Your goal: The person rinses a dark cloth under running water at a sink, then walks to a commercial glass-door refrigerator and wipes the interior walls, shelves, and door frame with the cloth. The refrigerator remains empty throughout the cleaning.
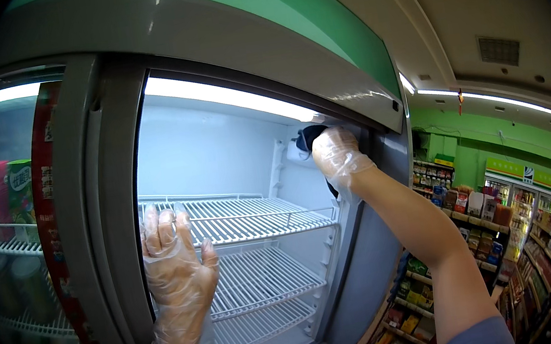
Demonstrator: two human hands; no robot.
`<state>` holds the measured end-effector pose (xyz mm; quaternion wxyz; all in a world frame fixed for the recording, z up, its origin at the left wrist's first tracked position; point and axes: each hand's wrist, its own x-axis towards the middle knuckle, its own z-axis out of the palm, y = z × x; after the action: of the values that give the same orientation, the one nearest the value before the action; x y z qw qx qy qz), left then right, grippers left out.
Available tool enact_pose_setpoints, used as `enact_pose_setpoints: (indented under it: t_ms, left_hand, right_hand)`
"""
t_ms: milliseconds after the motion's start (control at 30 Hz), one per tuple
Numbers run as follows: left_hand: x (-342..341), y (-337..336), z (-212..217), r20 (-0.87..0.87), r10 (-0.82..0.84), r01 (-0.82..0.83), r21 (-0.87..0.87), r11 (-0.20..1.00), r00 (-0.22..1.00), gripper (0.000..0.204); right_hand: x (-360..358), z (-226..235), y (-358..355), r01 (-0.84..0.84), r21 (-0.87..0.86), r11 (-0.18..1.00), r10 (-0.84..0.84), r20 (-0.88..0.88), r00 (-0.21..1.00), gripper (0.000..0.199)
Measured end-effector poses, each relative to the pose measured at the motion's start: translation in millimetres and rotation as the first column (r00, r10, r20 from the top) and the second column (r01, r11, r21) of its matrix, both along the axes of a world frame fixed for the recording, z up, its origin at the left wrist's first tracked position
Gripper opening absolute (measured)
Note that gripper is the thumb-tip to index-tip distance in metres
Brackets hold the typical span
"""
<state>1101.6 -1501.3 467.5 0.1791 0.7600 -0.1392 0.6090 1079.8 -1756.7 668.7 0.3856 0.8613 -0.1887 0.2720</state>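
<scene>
A display fridge with white wire shelves (pixel 256 281) stands before me, its bare shelves lit by a tube light (pixel 229 99) at the top. My left hand (pixel 178 272), in a clear plastic glove, is held up with fingers stretched beside the frame at the left of the opening. Its fingertips overlap the front of the upper shelf (pixel 255 223); whether they touch it I cannot tell. Up at the right inner corner, my right hand (pixel 338 152), also gloved, is closed on a dark cloth (pixel 311 137) against the side wall. Part of the cloth hangs below, mostly hidden by the hand.
Behind glass at the left, a neighbouring section holds pink and green cartons (pixel 10 184). A grey side panel (pixel 363 280) borders the opening on the right. Beyond it stand store shelves with packaged goods (pixel 480 227) and lit coolers (pixel 518 200) farther back.
</scene>
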Motion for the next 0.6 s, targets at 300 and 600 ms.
enact_pose_setpoints:
  t_ms: [300,600]
  left_hand:
    - [-2.8,2.7,1.3,-0.019,-0.011,0.011,0.003,1.0,1.0,0.054]
    - [0.3,1.7,2.1,0.021,0.023,-0.024,0.029,0.999,1.0,0.052]
  right_hand:
    - [-25.0,-51.7,13.1,-0.375,0.546,0.749,0.521,-0.135,0.843,0.032]
    - [77.5,-59.5,-24.1,-0.308,0.688,0.657,0.481,-0.069,0.874,0.049]
